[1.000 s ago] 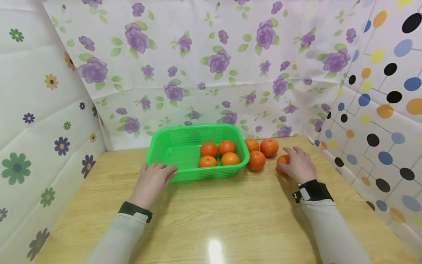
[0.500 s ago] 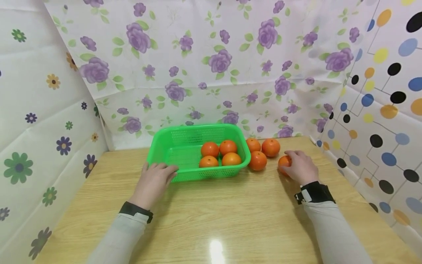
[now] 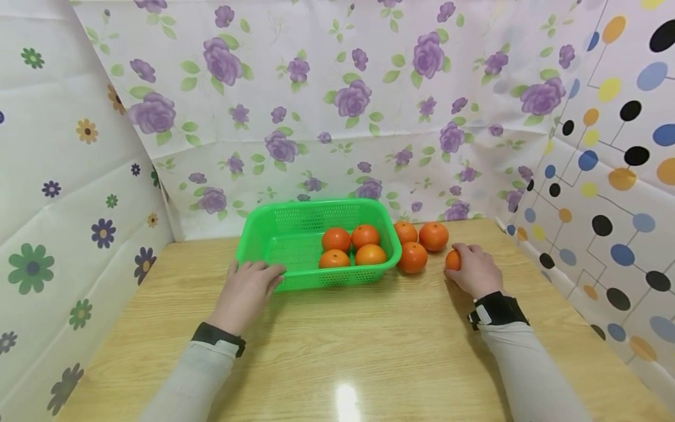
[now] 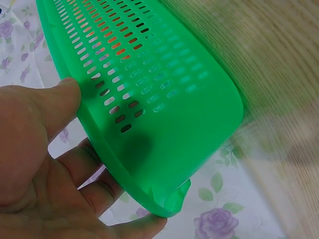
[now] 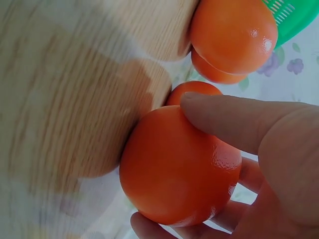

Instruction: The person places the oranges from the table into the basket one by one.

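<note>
At the front left corner of a green plastic basket (image 3: 303, 281), my left hand (image 3: 244, 296) holds the rim. The left wrist view shows the thumb pressed to the rim (image 4: 94, 137) and the other fingers reaching round its far side. My right hand (image 3: 477, 271) grips a glossy orange (image 3: 452, 261) on the table, right of the basket. Seen from the right wrist, the thumb lies across one side of that orange (image 5: 177, 167) while the fingers curl round the opposite side. Several oranges (image 3: 336, 240) sit in the right half of the basket.
Three more oranges (image 3: 412, 258) stand on the wooden table (image 3: 337, 340) between the basket and my right hand. A flowered sheet (image 3: 316, 117) hangs right behind the basket. A dotted sheet (image 3: 606, 223) bounds the table on the right.
The fingers of my right hand have drawn in round the orange, and more of it is covered now. My left hand stays on the basket rim.
</note>
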`<state>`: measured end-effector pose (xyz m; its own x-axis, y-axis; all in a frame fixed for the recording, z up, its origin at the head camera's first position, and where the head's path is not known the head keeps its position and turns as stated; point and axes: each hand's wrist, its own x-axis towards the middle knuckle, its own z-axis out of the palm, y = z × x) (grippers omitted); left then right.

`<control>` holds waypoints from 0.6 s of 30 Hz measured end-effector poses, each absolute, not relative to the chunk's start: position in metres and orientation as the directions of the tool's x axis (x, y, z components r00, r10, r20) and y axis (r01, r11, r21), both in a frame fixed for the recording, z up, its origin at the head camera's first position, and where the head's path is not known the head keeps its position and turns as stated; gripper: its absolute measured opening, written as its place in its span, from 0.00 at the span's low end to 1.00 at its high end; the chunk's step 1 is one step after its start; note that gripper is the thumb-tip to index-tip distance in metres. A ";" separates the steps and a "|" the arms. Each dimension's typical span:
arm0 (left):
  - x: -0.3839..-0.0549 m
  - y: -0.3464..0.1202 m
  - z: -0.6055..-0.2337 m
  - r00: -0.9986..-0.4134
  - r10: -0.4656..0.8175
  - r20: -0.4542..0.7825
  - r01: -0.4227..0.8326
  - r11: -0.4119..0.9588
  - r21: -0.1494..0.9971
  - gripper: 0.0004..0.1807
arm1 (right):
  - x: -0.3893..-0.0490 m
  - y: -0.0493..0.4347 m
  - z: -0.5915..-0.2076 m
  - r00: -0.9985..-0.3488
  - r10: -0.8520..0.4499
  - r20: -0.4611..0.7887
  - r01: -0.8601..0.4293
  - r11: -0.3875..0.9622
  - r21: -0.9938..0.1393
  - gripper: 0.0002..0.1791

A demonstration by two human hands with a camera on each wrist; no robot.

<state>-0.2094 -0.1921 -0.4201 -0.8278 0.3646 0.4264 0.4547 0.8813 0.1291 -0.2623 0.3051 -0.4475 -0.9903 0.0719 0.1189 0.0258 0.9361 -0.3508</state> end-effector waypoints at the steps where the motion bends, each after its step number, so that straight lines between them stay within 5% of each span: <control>1: -0.210 -0.192 -0.420 -0.829 0.365 0.424 0.454 0.882 0.129 0.12 | -0.262 0.305 -0.448 -0.990 0.074 0.121 0.027 0.936 -0.350 0.39; 18: -0.211 -0.193 -0.422 -0.832 0.361 0.422 0.449 0.885 0.128 0.13 | -0.263 0.305 -0.448 -0.988 0.078 0.134 0.032 0.948 -0.318 0.40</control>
